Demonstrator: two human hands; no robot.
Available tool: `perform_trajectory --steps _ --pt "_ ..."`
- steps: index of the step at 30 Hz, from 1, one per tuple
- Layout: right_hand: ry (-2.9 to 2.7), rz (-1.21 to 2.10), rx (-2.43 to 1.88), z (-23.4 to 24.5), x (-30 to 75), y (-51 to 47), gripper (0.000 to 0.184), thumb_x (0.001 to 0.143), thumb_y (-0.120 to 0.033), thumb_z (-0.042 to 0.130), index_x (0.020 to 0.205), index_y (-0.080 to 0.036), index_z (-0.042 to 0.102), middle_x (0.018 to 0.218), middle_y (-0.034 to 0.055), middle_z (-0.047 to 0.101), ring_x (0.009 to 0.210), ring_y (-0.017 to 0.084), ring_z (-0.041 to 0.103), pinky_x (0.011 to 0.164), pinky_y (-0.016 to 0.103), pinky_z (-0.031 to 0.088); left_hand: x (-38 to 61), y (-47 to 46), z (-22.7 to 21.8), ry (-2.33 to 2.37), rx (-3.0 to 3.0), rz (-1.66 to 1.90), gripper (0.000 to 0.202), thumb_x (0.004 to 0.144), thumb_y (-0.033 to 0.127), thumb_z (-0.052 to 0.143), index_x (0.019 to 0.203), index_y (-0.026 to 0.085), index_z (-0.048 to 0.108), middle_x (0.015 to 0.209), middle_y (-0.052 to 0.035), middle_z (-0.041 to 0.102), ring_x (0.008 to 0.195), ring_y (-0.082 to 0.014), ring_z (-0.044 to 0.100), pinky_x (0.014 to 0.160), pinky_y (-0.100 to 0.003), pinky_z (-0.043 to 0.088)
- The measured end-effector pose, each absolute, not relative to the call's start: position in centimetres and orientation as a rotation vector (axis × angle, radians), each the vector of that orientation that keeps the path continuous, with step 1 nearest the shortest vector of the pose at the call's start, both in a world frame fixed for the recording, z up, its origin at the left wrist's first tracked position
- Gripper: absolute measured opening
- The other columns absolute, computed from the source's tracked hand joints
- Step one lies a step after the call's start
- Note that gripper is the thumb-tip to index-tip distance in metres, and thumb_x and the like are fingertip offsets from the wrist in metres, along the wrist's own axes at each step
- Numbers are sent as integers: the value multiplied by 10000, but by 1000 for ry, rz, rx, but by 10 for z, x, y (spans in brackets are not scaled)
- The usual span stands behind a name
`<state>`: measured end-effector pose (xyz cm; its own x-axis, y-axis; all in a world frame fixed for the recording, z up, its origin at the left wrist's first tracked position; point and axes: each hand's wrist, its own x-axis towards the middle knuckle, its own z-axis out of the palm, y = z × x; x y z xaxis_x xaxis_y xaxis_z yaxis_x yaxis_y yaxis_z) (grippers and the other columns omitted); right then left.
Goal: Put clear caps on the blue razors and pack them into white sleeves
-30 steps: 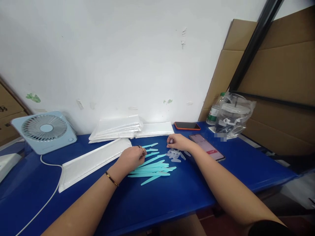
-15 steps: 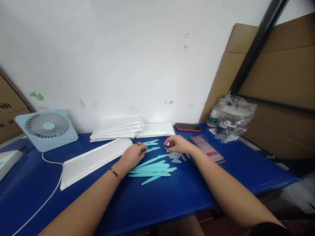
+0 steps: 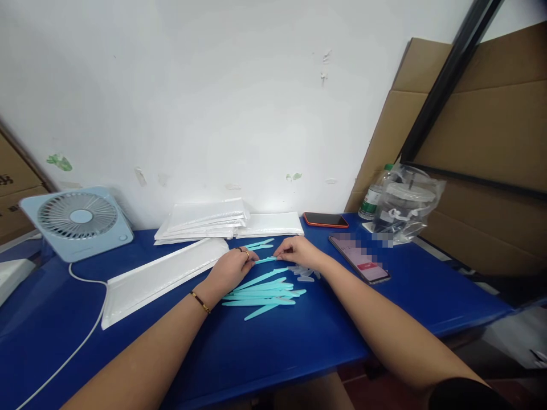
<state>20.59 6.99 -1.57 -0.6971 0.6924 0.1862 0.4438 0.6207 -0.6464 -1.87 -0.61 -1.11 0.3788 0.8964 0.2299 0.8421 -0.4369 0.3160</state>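
Note:
My left hand (image 3: 233, 267) is closed on the handle of a turquoise eyebrow razor (image 3: 267, 259), which points to the right. At that razor's blade end, the fingers of my right hand (image 3: 297, 250) are pinched together; a clear cap between them is mostly hidden. Just below lies a loose fan of turquoise eyebrow razors (image 3: 260, 295). A few more razors (image 3: 261, 245) rest beyond my left fingers. Beside my right wrist, several clear plastic blade caps (image 3: 305, 274) are scattered on the blue table.
A white padded envelope (image 3: 158, 282) lies left of my left hand, and more white envelopes (image 3: 200, 219) are stacked against the wall. A pale blue fan (image 3: 81, 222) with a cable stands left. Phones (image 3: 361, 259), a bottle (image 3: 371, 199) and a bagged cup (image 3: 405, 205) stand right.
My right hand has moved left from above the clear caps to the tip of the razor in my left hand. The left hand keeps its hold on the razor.

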Motion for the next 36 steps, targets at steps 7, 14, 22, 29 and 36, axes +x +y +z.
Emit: perform_trajectory --steps 7,14,22,29,36 --pt "-2383 685 -952 -2 217 71 177 755 -220 608 892 -186 715 853 36 700 731 138 619 679 235 459 -16 -6 -11 1696 2422 631 279 834 309 461 1041 217 625 1015 -65 612 943 -214 551 817 -328 442" --pt "-2600 802 -1045 17 265 78 163 672 -253 668 812 -202 735 747 16 696 640 136 604 572 219 439 -10 -17 -2 1451 2355 450 239 756 412 550 862 222 648 846 -21 641 752 -162 574 663 -258 445" --pt "-2649 732 -1009 5 255 78 149 648 -267 683 770 -200 737 728 13 693 635 136 600 568 216 432 -10 -14 -7 1601 2182 478 198 767 372 507 784 204 612 737 -13 656 666 -156 588 579 -250 421" --pt "-2670 343 -908 -1 235 74 138 670 -171 610 757 -175 717 739 28 673 605 112 571 562 200 401 -11 -13 -11 1659 2085 493 203 768 389 512 771 207 601 718 -3 654 646 -151 591 539 -241 393" --pt "-2625 472 -801 -7 228 75 205 687 -122 561 814 -176 713 771 24 669 665 116 577 595 196 411 -16 -9 -10 1795 2144 571 137 772 331 520 755 215 591 717 7 642 662 -155 581 548 -247 369"
